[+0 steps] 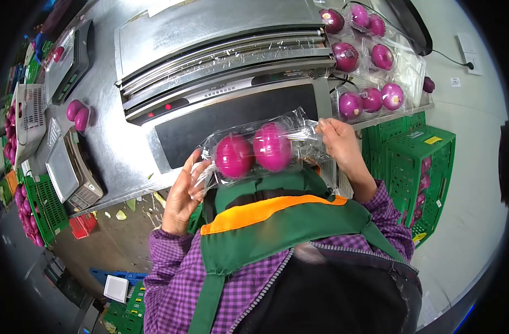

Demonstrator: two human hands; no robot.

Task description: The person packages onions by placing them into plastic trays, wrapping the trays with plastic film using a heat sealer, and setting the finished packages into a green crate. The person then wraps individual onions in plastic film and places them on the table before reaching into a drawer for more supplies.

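Two purple onions (234, 156) lie side by side in a tray wrapped in clear plastic film (304, 133), held up in front of the green apron. My left hand (182, 195) grips the film at the left end of the pack, fingers closed on it. At the right end, my right hand (340, 143) pinches a gathered piece of the same film. Just beyond the pack is the wrapping machine (210, 97), with a dark flat plate (237, 114) at its near side and metal rollers behind.
Wrapped onion packs (371, 100) sit at the right of the metal table (112, 167). Green crates (416, 172) stand below them. Two loose onions (77, 115), two scales (70, 172) and a white basket (30, 119) are at the left.
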